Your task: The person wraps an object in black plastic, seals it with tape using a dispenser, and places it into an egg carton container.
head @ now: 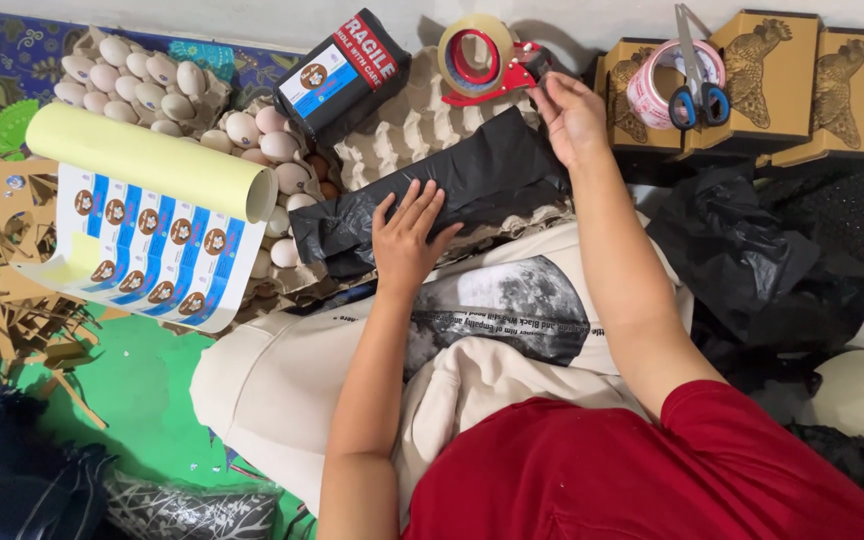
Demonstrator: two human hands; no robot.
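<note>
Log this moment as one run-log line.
left hand: flat on black-wrapped parcel | right hand: at parcel's far end, by tape dispenser | underneath: egg tray

Parcel [452,190]: contents hidden by black wrap. Egg tray [422,115]: mostly covered by parcel and 1 wrapped package [344,72]. Right hand [574,115]: fingertips obscured against tape dispenser [487,60]. Dark bundle [12,470]: cut off at left edge.

Both bare arms reach forward toward twelve o'clock, the sleeves red at the shoulders. The left hand [407,238] lies palm down, fingers spread and flat, pointing toward one o'clock. The right hand [574,118] extends farther, toward eleven o'clock, wrist bent slightly, thumb and fingertips pinched together at its upper edge.
</note>
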